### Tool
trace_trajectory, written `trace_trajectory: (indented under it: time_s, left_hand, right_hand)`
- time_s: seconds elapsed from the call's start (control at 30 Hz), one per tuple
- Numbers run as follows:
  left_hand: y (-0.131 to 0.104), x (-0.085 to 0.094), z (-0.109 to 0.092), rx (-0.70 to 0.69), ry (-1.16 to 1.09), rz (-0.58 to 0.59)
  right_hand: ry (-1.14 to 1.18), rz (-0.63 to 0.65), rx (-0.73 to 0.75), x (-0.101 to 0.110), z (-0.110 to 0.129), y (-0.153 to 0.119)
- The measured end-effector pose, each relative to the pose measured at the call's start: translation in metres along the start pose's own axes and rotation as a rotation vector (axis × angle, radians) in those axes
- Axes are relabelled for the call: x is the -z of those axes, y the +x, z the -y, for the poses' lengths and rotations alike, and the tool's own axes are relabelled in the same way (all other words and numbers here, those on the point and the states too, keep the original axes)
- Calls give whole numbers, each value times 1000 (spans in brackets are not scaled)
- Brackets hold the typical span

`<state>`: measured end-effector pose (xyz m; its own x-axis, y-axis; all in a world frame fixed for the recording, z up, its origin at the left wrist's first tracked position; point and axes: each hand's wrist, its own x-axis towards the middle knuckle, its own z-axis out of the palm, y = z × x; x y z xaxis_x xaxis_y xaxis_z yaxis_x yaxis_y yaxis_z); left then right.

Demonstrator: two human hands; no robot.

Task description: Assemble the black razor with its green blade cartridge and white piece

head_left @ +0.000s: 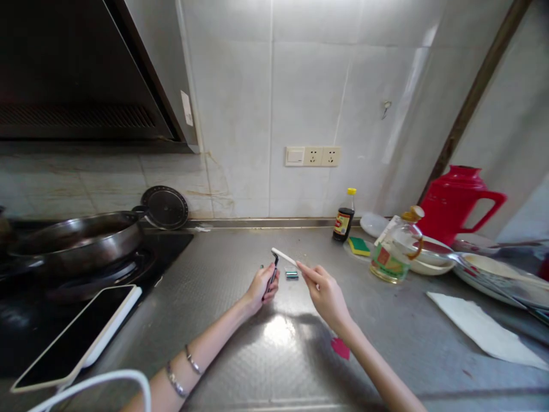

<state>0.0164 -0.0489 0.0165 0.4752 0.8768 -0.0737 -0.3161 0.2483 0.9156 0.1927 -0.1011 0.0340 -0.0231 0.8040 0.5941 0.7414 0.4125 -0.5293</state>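
Observation:
Over the middle of the counter, my left hand [262, 288] is closed round the dark handle of a razor [271, 278], its neck pointing up. My right hand [322, 290] pinches a slim white stick [283, 256]; whether it is a brush or something else I cannot make out. The stick's far tip meets or overlaps the razor's top end; actual contact is unclear. Between my hands, a small teal and dark piece like a razor cartridge [291, 275] lies on the steel counter [231, 355].
A phone [81, 337] with a white cable and a steel pan [81, 246] on the stove are at left. Along the right stand a soy sauce bottle [343, 217], sponge [359, 246], oil bottle [392, 257], red thermos [454, 200] and dishes. A pink scrap [340, 347] lies by my right forearm.

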Motion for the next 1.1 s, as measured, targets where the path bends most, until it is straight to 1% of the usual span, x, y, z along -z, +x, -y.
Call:
trace_trajectory:
  time_s: [0.1,0.23,0.33,0.47,0.57,0.63,0.7,0.8,0.83,0.9,0.97,1.03,1.1]
  left_hand:
    - [1,2,1,-19,30,-24]
    - [3,4,2,-49,48,-41]
    - [3,5,2,-56,64,-46]
    - [3,6,2,-73,94,-57]
    - [4,10,3,-117,141,-70]
    - [6,12,4,-169,181,-99]
    - [7,13,5,-230,229,-131]
    - [6,12,6,-280,277,-174]
    - [5,11,7,-286,283,-187]
    - [2,7,8,-292,284,-208]
    - [-1,2,9,-299,285,-218]
    - [-4,-3,10,-309,288,-211]
    - [-6,-7,10,-322,290,-206]
  right_hand:
    - [-7,-17,-13,5,1,-4]
    - [-31,-29,-51,12,1,-3]
    - [-69,-31,-79,13,3,-2]
    - [-52,-25,-33,11,7,-4]
    - [39,-52,-9,11,10,-3]
    - [169,-90,-66,11,12,-2]
    - [371,-82,-209,9,14,-2]
    - [767,63,-484,2,24,-10]
    - [896,105,-551,-1,29,-14]
    - [1113,148,-634,-6,40,-21]
    - [1284,179,-683,-9,50,-27]
    - [1416,218,-721,-12,59,-31]
    - [1497,239,-769,-16,67,-35]
